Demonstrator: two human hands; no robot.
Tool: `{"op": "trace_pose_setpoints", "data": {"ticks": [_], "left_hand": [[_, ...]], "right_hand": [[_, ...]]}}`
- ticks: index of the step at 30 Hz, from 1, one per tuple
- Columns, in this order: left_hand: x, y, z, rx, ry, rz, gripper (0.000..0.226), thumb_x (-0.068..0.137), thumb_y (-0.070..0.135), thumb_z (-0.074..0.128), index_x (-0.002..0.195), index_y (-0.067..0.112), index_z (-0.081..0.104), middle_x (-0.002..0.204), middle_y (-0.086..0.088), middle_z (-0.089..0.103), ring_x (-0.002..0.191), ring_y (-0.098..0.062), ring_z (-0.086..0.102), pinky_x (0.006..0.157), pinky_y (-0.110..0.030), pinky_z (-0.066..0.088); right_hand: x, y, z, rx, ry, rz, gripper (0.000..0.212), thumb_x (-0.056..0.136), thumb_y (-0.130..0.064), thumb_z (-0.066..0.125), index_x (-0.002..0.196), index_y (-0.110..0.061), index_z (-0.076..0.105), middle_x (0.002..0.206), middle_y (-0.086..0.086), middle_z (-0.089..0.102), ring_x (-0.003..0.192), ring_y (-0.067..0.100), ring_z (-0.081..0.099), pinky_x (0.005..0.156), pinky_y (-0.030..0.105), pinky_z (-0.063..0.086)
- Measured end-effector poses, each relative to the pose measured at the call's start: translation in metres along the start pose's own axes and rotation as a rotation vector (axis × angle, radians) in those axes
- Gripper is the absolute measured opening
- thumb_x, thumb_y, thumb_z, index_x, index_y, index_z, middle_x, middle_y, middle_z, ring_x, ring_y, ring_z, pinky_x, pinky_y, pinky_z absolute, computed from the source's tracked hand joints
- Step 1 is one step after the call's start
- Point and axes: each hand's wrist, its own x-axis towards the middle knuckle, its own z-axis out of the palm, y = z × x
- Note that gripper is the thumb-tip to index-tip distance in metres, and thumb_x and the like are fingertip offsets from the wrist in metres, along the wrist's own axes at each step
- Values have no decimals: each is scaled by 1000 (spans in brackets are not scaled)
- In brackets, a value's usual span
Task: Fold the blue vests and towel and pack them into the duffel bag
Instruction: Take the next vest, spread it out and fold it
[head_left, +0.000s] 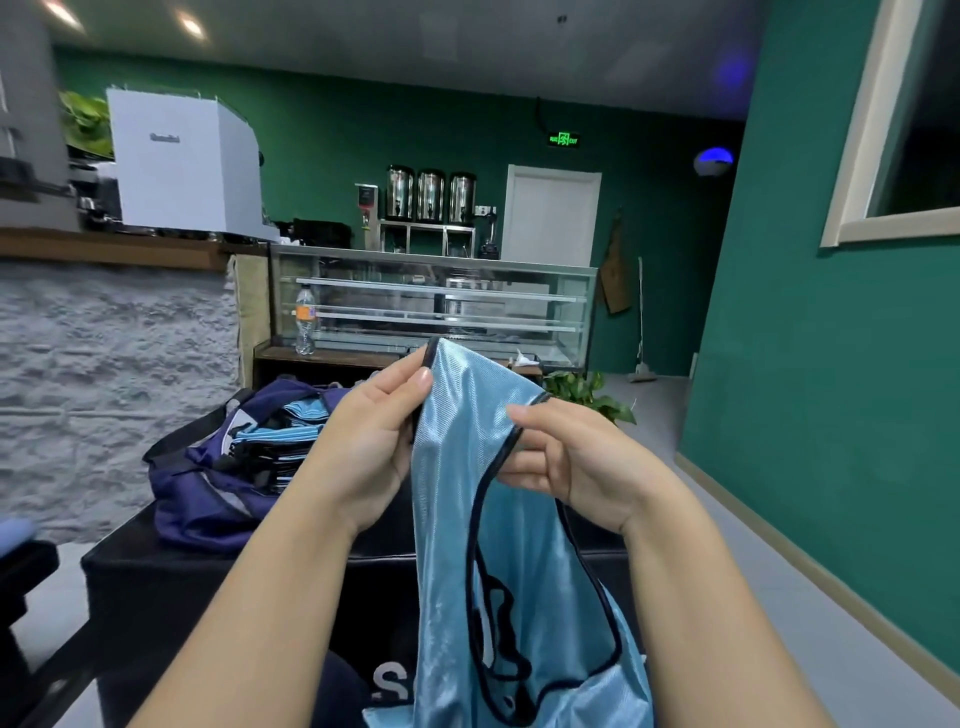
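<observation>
Blue vest (467, 467), shiny mesh edged in dark binding, hangs between both raised forearms above the black table (156, 587). Left hand (369, 441) pinches the top strap with thumb and curled fingers; right hand (576, 467) curls round the binding of an opening, just beside it. Left of the left hand, the navy duffel bag (208, 493) lies open, holding what look like folded blue vests (291, 426).

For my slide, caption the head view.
Both hands, left hand and right hand, hold up a blue vest beside the duffel bag.
</observation>
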Motion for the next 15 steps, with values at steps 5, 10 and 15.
{"op": "trace_pose_setpoints", "data": {"ticks": [5, 10, 15], "left_hand": [[-2, 1, 0, 62, -71, 30, 40, 99, 4, 38, 130, 23, 55, 110, 0, 70, 90, -11, 67, 74, -24, 57], [1, 5, -4, 27, -58, 62, 69, 93, -15, 29, 138, 35, 37, 118, -5, 68, 97, -16, 67, 74, -25, 57], [-1, 6, -6, 39, -25, 29, 64, 92, -16, 32, 134, 30, 46, 112, -9, 70, 100, -17, 68, 79, -23, 57]], "right_hand": [[5, 6, 7, 22, -7, -96, 54, 86, -1, 63, 132, -20, 44, 109, 16, 65, 86, 20, 61, 85, 33, 47], [8, 8, 8, -3, 205, -197, 49, 88, 11, 54, 128, -16, 45, 103, 14, 70, 91, 23, 69, 70, 29, 54], [9, 4, 1, 62, 437, -242, 26, 92, 0, 57, 109, -17, 47, 90, 3, 69, 77, 18, 60, 64, 27, 47]]}}
